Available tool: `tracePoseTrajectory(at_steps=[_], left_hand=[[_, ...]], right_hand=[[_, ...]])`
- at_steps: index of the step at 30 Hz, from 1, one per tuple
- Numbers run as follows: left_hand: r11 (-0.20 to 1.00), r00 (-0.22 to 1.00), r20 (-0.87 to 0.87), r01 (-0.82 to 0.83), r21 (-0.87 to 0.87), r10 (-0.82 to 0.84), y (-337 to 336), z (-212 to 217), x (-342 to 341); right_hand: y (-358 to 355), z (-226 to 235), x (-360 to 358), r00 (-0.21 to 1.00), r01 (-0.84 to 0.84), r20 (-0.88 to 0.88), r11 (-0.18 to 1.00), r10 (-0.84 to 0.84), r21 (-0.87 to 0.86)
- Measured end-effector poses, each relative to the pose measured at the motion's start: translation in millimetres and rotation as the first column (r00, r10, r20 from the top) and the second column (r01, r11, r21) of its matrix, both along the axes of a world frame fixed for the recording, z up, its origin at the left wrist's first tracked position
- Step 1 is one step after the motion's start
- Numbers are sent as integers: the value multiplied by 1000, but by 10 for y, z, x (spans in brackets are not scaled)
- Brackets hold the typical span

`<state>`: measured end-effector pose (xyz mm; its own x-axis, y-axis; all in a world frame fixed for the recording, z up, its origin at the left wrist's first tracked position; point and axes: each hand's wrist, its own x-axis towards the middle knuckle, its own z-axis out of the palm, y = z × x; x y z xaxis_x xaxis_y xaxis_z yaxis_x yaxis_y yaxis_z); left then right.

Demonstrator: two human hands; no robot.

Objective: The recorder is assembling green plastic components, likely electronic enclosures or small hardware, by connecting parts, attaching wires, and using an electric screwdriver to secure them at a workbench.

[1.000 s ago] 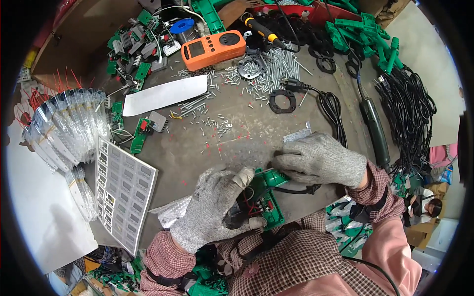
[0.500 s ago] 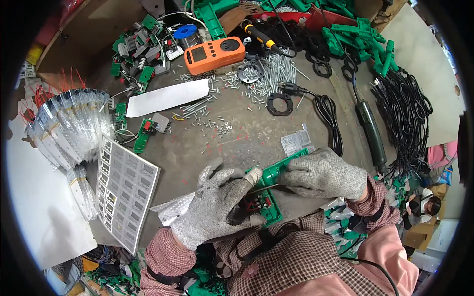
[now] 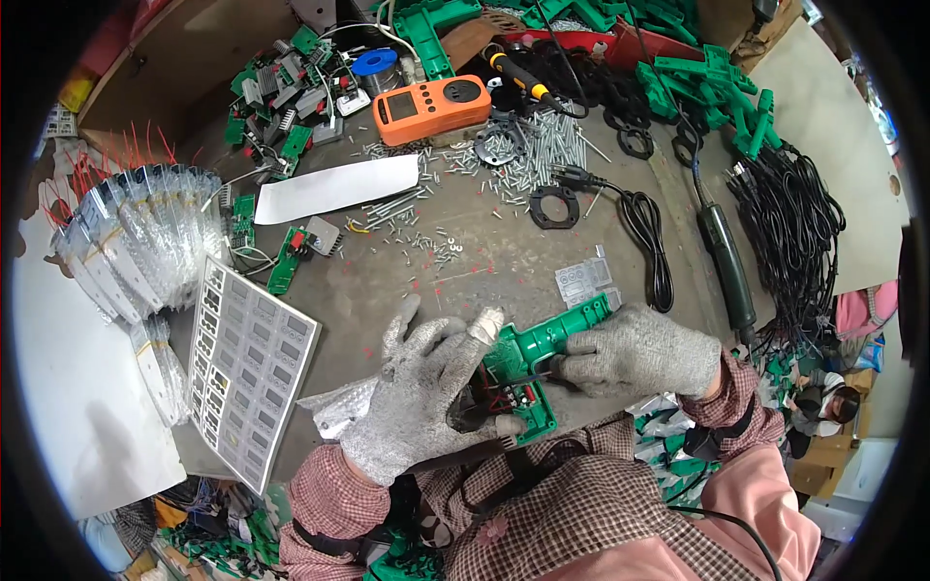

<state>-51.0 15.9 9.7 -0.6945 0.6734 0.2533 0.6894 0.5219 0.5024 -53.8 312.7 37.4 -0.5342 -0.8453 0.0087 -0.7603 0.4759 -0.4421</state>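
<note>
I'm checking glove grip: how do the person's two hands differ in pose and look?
The left hand has its digits spread, while the right hand has its fingers curled together. The left hand is at the left of the green housing; the right hand is at its right. The left hand shows a pale covering on one fingertip; the right hand shows none. Both are gloved in grey.

Left hand (image 3: 417, 397): fingers (image 3: 448, 360) splayed, thumb (image 3: 503, 426) below them. Right hand (image 3: 644, 353): fingers curled, wrist (image 3: 705, 374) to their right.
</note>
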Motion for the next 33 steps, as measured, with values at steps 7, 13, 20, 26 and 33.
tracePoseTrajectory(at_steps=[7, 13, 20, 26, 33], left_hand=[[1000, 991, 134, -2, -15, 4, 3, 29, -21], [996, 991, 124, 33, 83, -44, -44, -10, -34], [994, 983, 179, 27, 105, -46, -66, 16, -46], [998, 989, 148, 14, 55, -22, -20, -5, -58], [994, 999, 39, -37, 104, 33, 48, -59, -41]], right_hand=[[71, 76, -85, 992, 128, -3, 992, -128, -1], [-23, 86, -302, 998, 50, -26, 999, -49, 15], [-24, 71, -363, 998, -8, -67, 994, 15, 110], [-14, 210, -419, 998, 37, -57, 995, -32, 91], [-205, 254, -452, 989, -61, -121, 985, 82, 164]])
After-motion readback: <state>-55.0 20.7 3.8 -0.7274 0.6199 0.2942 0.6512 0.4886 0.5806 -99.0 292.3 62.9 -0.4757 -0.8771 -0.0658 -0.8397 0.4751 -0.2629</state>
